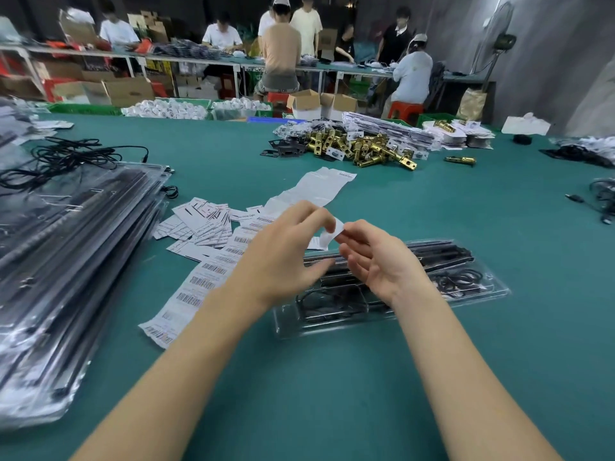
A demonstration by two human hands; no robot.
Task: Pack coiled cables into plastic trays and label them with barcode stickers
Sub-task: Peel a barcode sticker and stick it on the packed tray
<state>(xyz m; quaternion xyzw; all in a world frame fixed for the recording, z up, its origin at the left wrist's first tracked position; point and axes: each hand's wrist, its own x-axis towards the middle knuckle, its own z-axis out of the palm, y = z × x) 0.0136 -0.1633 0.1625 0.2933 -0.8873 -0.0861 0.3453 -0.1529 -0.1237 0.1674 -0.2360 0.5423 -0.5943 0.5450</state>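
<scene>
Both the left hand (286, 254) and right hand (376, 261) pinch a small white paper sticker (329, 235) above the clear plastic tray (392, 287), whose long axis runs left-right; sticker print unreadable

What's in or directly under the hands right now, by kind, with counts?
Hands: 2, left hand and right hand
Sticker pinched between both: 1
Clear tray with black cables, under the hands: 1
Barcode strip beside the left wrist: 1
Total: 5

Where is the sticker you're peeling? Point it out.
The sticker is mid-frame in the head view, pinched between left hand and right hand, above the tray.
</scene>
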